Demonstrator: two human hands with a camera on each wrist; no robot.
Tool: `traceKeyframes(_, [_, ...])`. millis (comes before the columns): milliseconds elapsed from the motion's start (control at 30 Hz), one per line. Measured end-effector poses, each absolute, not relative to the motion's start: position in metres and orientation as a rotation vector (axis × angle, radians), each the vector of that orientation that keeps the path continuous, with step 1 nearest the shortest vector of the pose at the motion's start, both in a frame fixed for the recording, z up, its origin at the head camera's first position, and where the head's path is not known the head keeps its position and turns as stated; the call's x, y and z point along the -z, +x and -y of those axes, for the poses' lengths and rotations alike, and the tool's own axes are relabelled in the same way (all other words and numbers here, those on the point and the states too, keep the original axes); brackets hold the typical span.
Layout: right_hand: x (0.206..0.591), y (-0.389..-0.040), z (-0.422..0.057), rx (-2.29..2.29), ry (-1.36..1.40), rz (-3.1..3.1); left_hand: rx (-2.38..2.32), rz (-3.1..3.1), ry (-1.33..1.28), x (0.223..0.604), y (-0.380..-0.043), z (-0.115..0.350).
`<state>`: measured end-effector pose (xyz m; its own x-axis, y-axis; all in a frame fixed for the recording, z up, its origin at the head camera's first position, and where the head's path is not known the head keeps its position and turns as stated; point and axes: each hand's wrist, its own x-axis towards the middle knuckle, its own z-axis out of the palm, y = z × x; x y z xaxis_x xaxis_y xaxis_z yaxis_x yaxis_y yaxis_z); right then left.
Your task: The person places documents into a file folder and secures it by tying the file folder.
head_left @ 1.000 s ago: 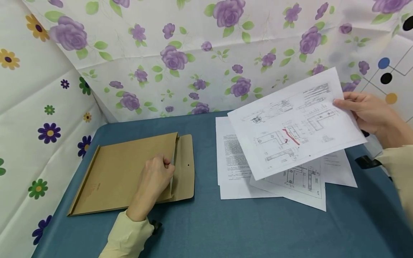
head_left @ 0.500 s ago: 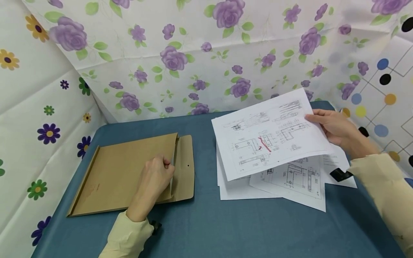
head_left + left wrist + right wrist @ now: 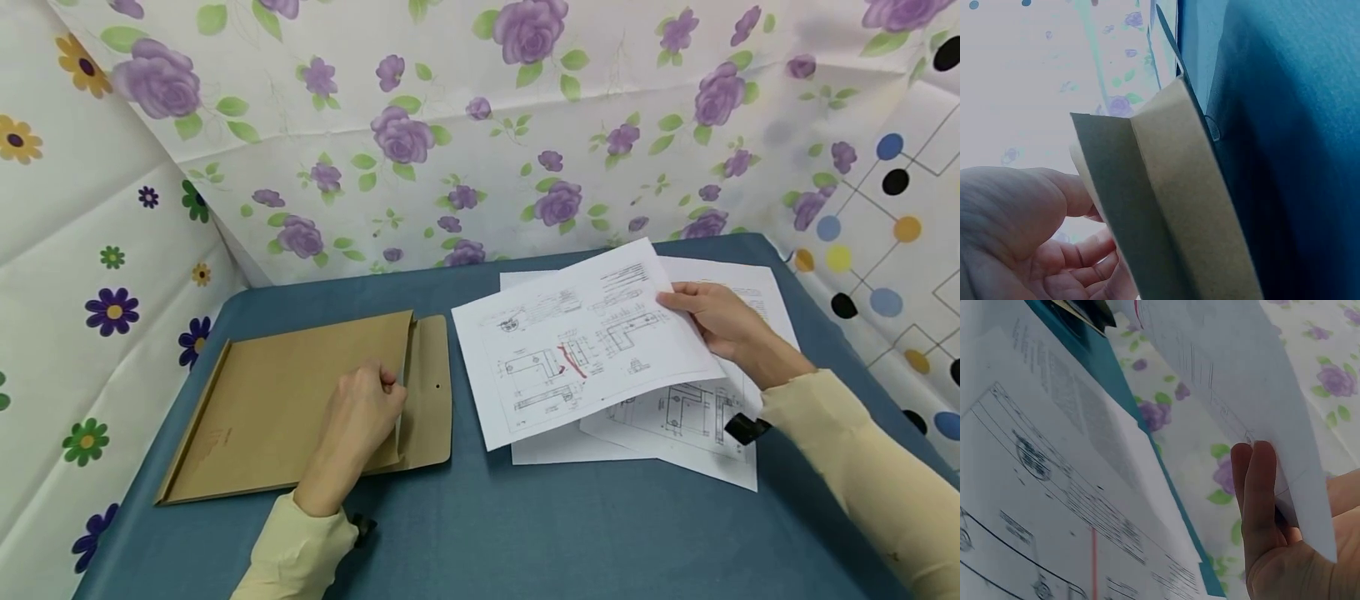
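On the left of the table lies a brown kraft paper file envelope (image 3: 285, 400), its flap (image 3: 432, 392) folded out to the right. My left hand (image 3: 362, 417) pinches the front panel at the envelope's mouth; the left wrist view shows the fingers (image 3: 1094, 250) behind that panel and the mouth gaping. With thumb and fingers my right hand (image 3: 723, 329) holds a white sheet (image 3: 540, 342) by its right edge. Technical drawings and a red pen mark are printed or drawn on it. It hangs tilted above other papers (image 3: 675, 417), hiding much of them.
The loose papers, some with drawings and some with text (image 3: 1066, 394), overlap on the table's right half. A blue cloth (image 3: 480, 533) covers the table. Flowered sheets (image 3: 465, 108) hang behind and at the left, a dotted one (image 3: 892, 250) at the right.
My right hand has brought the drawing sheet left and lower, from the far right to over the pile's left side, uncovering papers at the right. The left hand and the envelope stay put.
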<state>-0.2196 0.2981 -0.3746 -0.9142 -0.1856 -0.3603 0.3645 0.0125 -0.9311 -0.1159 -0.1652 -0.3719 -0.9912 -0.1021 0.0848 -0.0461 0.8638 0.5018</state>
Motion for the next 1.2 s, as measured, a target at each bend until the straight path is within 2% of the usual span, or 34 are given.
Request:
traceKeyframes(567, [0.399,-0.219,-0.246,1.910,0.156,-1.900,0.810,2.941,0.094,0.374,-0.116,0.165])
traceKeyframes(1200, [0.407,-0.216,-0.197,2.002,0.271,-1.923,0.792,2.969,0.174,0.376,-0.117,0.160])
